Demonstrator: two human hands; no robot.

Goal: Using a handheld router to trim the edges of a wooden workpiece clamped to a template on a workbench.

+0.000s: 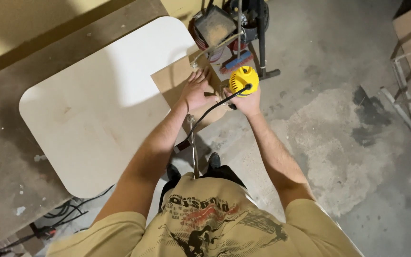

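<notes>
My right hand [248, 101] grips a yellow hand router [243, 81] with a black cord running back toward me. The tool stands on the right end of a small brown board [174, 78] that rests on a metal stand. My left hand [197, 89] lies flat on that brown board, fingers spread, just left of the router. A large pale plywood panel with rounded corners [101, 100] lies to the left, partly under the brown board.
A dusty workbench [1, 143] carries the panel. Cables [60, 216] lie on the floor under it. A red and black machine on a stand [234, 28] is just beyond the router. A metal frame [407, 104] and a brown board stand at the right on the concrete floor.
</notes>
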